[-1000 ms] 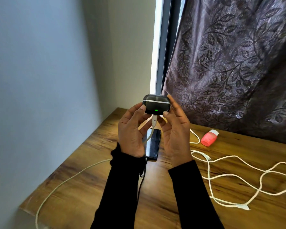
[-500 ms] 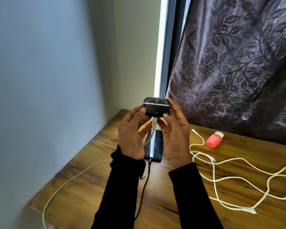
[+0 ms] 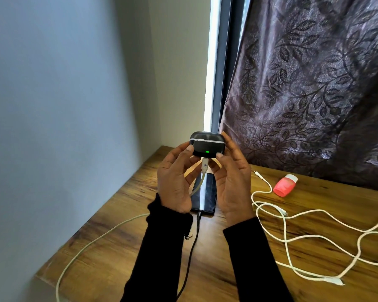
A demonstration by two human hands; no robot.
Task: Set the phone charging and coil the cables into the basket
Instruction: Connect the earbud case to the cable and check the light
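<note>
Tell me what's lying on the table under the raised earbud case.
Under the earbud case, between both hands, the phone lies flat on the table, a black cable plugged into its near end. The hands cover the phone's far end and side edges.

Room corner: pale grey wall (image 3: pixel 52 105) at left, wooden table (image 3: pixel 238 269) near, dark window frame (image 3: pixel 224 62) with a bright daylight strip far, leaf-patterned purple curtain (image 3: pixel 314 83) at right.
</note>
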